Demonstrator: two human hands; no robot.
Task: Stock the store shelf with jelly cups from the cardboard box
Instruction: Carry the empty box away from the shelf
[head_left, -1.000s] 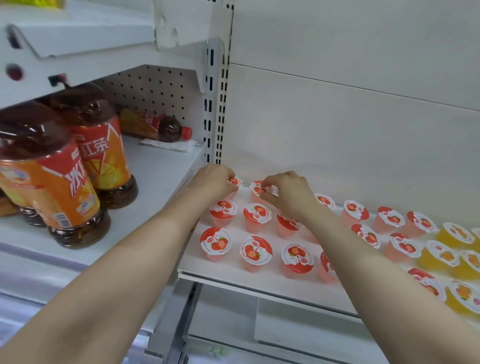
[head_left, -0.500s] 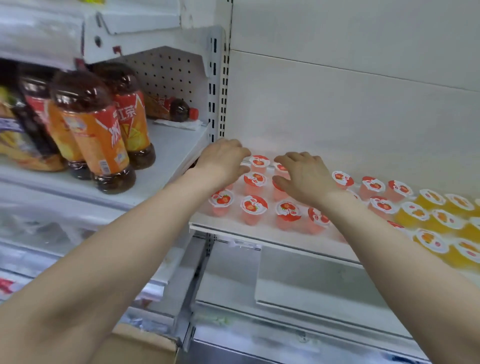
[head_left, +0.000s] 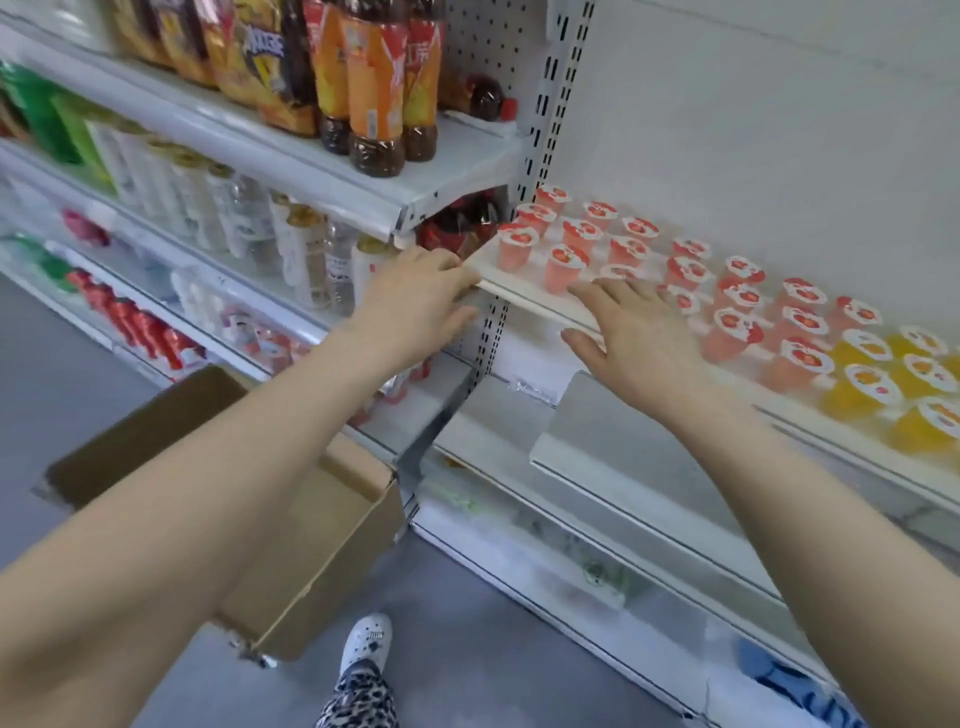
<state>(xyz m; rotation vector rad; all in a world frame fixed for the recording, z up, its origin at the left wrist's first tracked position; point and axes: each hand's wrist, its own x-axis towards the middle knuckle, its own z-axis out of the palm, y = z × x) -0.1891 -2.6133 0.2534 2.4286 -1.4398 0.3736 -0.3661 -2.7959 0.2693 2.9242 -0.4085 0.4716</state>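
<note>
Left hand (head_left: 415, 306), right hand (head_left: 639, 338) slack, empty; round, perhaps foil-lidded jelly cups (head_left: 563, 270).

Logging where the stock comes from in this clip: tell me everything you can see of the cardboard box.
The cardboard box is plain brown card, open at the top, with a flap spread outward on its far left side. It stands upright on the grey floor at lower left, its right corner close to the base of the shelving. The person's left forearm crosses in front of it and hides most of the inside, so its contents cannot be told. A pale scrap, perhaps tape, sticks out at its near bottom corner. No hand touches it.
</note>
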